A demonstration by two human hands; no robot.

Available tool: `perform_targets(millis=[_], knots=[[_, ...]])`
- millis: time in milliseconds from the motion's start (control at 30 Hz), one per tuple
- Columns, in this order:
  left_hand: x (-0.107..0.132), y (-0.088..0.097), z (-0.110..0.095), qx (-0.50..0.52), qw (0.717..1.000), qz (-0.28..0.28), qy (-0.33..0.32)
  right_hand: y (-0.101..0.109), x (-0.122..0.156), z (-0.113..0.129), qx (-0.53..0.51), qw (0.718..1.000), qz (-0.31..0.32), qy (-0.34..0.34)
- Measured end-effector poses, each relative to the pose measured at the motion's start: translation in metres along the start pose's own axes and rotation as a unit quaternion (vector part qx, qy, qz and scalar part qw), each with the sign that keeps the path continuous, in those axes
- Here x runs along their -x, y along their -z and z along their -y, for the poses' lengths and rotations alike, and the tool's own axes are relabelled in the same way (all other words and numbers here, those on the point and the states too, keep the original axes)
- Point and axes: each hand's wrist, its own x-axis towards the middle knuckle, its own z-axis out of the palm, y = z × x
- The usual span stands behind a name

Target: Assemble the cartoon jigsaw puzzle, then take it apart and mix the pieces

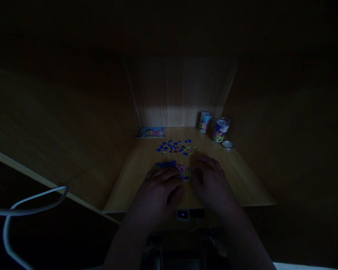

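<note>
A partly joined jigsaw puzzle (181, 169) in blue, pink and yellow lies on the wooden surface between my hands. My left hand (161, 187) reaches over its near left side, with bent fingers on the joined pieces and the thumb at the lower edge. At the right edge, my right hand (210, 178) has its fingers curled in, with thumb and fingertips against the puzzle. Dim light hides whether a loose piece is between those fingertips. Just beyond the hands are several loose jigsaw pieces (174, 147), mostly blue with some yellow.
A cartoon picture card (151, 132) lies at the back left. Two cartoon-printed cans (204, 122) (221, 130) stand at the back right, beside a round metal lid (228, 145). Wooden panels enclose the surface. A white cable (39, 195) loops at the left; a small lit display (183, 214) sits below the front edge.
</note>
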Motion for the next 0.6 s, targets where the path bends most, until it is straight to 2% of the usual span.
perform_targets(millis=[167,400,467,600], knots=[[-0.0001,0.001,-0.0008,0.004,1.0,-0.003,0.002,0.0028,-0.0013,0.0,-0.046,0.999,0.002,0.006],[0.0009,0.0007,-0.0006,0.01,1.0,0.002,0.006,0.0046,-0.0014,0.0043,-0.098,0.993,0.049,0.038],[0.0009,0.0004,-0.0008,0.01,1.0,0.006,0.008,0.0044,-0.0009,0.0052,-0.112,0.992,0.054,0.032],[0.0008,-0.0004,-0.0009,0.008,1.0,0.004,0.009,0.0018,-0.0003,0.0026,-0.118,0.993,0.021,-0.009]])
